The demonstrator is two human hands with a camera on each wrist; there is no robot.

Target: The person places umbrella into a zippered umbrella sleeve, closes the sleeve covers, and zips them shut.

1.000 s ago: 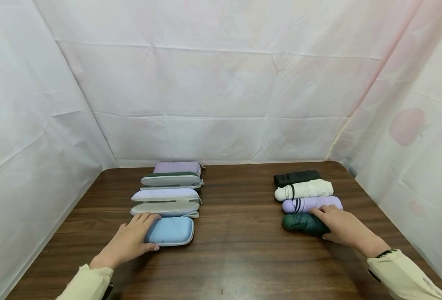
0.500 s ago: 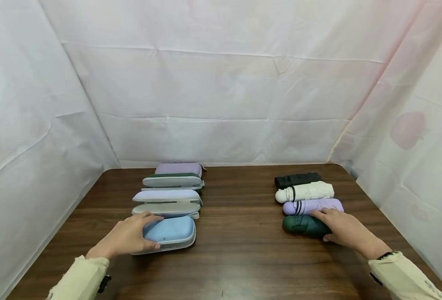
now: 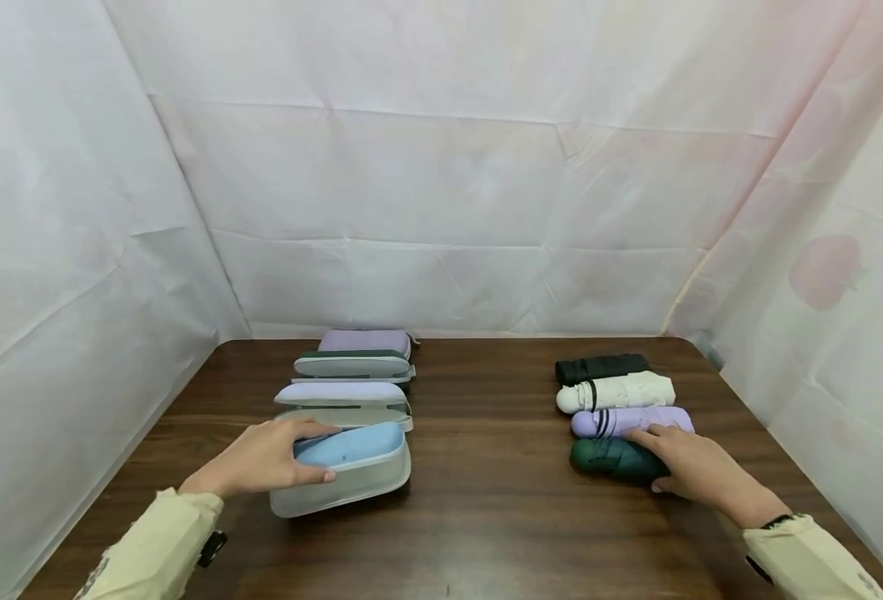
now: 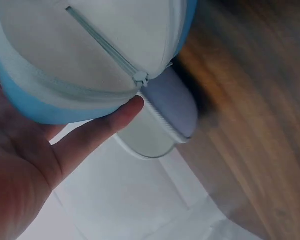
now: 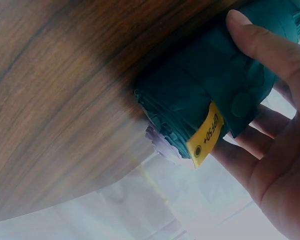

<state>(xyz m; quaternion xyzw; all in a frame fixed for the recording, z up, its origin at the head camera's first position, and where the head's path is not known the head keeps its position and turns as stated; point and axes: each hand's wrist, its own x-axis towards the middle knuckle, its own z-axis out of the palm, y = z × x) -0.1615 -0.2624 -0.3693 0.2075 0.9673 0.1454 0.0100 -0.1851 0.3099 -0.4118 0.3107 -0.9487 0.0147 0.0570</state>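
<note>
My left hand [image 3: 261, 460] gripping the light blue case [image 3: 347, 467] and tilting its lid open at the near left of the table [image 3: 479, 508], my right hand [image 3: 692, 467] clasping the dark green folded umbrella [image 3: 610, 457], nearest in the right-hand row, beside the lilac umbrella [image 3: 621, 421].

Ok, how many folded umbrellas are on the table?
4, in a row on the right: black umbrella farthest, then cream umbrella, lilac umbrella, and green umbrella nearest, gripped by the right hand.
</note>
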